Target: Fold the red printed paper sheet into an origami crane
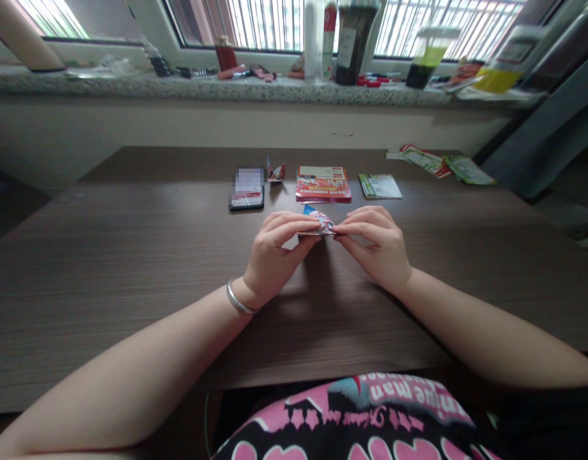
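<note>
Between my two hands is a small piece of folded printed paper [317, 217], blue, white and red, held just above the table. My left hand [280, 241] pinches its left side between thumb and fingers. At the right end, my right hand [378, 246] pinches the paper with thumb and fingertips. The fingers cover part of the paper. Beyond my hands lies a stack of red and yellow printed leaflets [323, 185]. A small folded paper shape [276, 171] stands left of the stack, beside a phone [247, 189].
A pile of green and white printed cards [380, 186] lies right of the leaflets. More cards [468, 170] are spread at the table's [131, 268] back right. Bottles and a dark jar [355, 45] stand on the stone windowsill [179, 89].
</note>
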